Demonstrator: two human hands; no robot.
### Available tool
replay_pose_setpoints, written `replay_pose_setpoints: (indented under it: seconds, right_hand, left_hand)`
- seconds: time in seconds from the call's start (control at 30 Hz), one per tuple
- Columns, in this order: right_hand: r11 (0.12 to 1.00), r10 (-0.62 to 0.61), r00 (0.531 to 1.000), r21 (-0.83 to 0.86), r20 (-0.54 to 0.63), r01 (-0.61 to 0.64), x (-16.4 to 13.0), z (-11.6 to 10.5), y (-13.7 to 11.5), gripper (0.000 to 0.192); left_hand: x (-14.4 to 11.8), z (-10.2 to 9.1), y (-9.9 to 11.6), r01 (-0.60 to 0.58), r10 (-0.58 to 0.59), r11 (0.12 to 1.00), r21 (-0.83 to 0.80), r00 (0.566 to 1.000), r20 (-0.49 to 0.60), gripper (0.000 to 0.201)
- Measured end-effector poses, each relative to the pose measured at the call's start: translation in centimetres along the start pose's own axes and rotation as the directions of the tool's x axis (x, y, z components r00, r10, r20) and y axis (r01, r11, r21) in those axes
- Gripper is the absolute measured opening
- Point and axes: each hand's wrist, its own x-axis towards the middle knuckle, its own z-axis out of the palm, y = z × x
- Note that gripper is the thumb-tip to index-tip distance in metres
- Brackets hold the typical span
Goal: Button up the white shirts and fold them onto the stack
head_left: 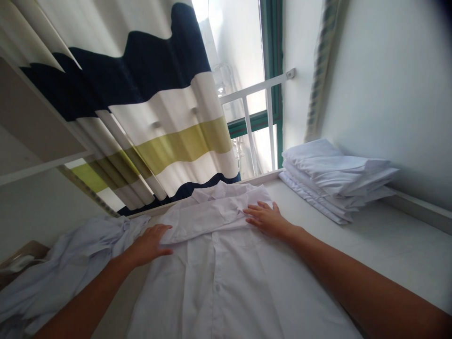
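A white button-up shirt (233,268) lies front side up before me, its collar toward the window and its buttons running down the middle. One sleeve (208,219) is laid across the chest below the collar. My left hand (151,242) rests at the left end of that sleeve, fingers spread and thumb apart. On the right, my right hand (264,219) lies flat on the sleeve's other end near the shoulder, its fingers spread. Neither hand grips the cloth. The shirt's lower hem is out of view.
A stack of folded white shirts (328,179) stands at the right by the wall. Crumpled white clothes (81,263) lie at the left beside a brown box-like object (30,252). Beyond the white surface (399,254) are a striped curtain (169,117), a white railing (254,89) and a window.
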Motion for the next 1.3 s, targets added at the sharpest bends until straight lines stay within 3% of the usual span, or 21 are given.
replay_pose_setpoints:
  seconds: [0.1, 0.17, 0.27, 0.37, 0.43, 0.5, 0.57, 0.63, 0.8, 0.9, 1.03, 1.1, 1.23, 1.3]
  right_hand:
    - [1.000, -0.006, 1.000, 0.007, 0.002, 0.006, 0.3, 0.4, 0.3, 0.053]
    - [1.000, 0.010, 1.000, 0.014, -0.022, -0.010, 0.4, 0.5, 0.3, 0.052]
    - [0.999, 0.031, 0.995, 0.048, -0.091, -0.027, 0.4, 0.3, 0.0, 0.052]
    - [0.993, 0.039, 0.982, 0.116, -0.186, -0.018, 0.1, -0.3, -0.5, 0.055]
    - [0.985, 0.067, 0.950, 0.171, -0.304, -0.014, -0.2, -1.0, -0.7, 0.058]
    - [0.976, 0.106, 0.881, 0.216, -0.461, -0.005, -0.6, -1.9, -0.8, 0.059]
    - [0.972, 0.131, 0.805, 0.234, -0.579, 0.010, -1.0, -2.6, -0.6, 0.057]
    - [0.972, 0.152, 0.772, 0.236, -0.617, -0.003, -1.4, -3.1, -0.3, 0.054]
    - [0.955, 0.286, 0.855, 0.205, -0.434, -0.215, -1.8, -3.1, 1.3, 0.049]
    - [0.943, 0.326, 0.893, 0.174, -0.309, -0.284, -1.6, -2.6, 2.0, 0.045]
    - [0.957, 0.287, 0.941, 0.106, -0.182, -0.272, -1.3, -2.1, 2.1, 0.042]
    - [0.952, 0.303, 0.936, 0.099, -0.176, -0.290, -1.1, -2.0, 2.2, 0.043]
    - [0.941, 0.337, 0.891, 0.146, -0.302, -0.307, -1.1, -2.3, 2.5, 0.043]
    - [0.937, 0.349, 0.869, 0.126, -0.350, -0.326, -1.2, -2.6, 2.7, 0.043]
  left_hand:
    - [-1.8, 2.7, -2.8, 0.038, -0.037, 0.999, 0.002, 0.989, -0.143, 0.065]
    - [-2.3, 4.0, -3.2, 0.144, -0.156, 0.987, -0.073, 0.965, -0.210, 0.062]
    - [-2.6, 4.8, -2.4, 0.318, -0.353, 0.923, -0.218, 0.924, -0.149, 0.054]
    - [-2.8, 4.7, -1.3, 0.390, -0.423, 0.892, -0.231, 0.898, -0.118, 0.034]
    - [-3.1, 4.5, -0.8, 0.405, -0.442, 0.889, -0.213, 0.880, -0.174, 0.025]
    - [-3.5, 4.6, -0.4, 0.422, -0.459, 0.886, -0.193, 0.858, -0.231, 0.022]
    - [-3.9, 4.9, 0.0, 0.419, -0.438, 0.899, -0.129, 0.864, -0.247, 0.017]
    - [-4.3, 5.1, 0.4, 0.383, -0.379, 0.923, -0.028, 0.897, -0.226, 0.008]
    - [-4.4, 4.7, 0.5, 0.176, -0.152, 0.979, 0.103, 0.967, -0.205, 0.006]
    - [-4.3, 4.2, -0.2, 0.080, -0.076, 0.997, 0.014, 0.980, -0.184, 0.019]
    - [-3.6, 3.5, -2.1, -0.070, 0.069, 0.993, -0.099, 0.997, -0.020, 0.039]
    - [-2.5, 3.2, -3.2, -0.103, 0.106, 0.985, -0.139, 0.994, 0.015, 0.045]
    - [1.9, 2.8, -5.2, -0.046, 0.004, 0.969, -0.242, 0.985, -0.170, 0.047]
    - [4.4, 3.0, -5.5, -0.050, -0.001, 0.960, -0.277, 0.984, -0.179, 0.052]
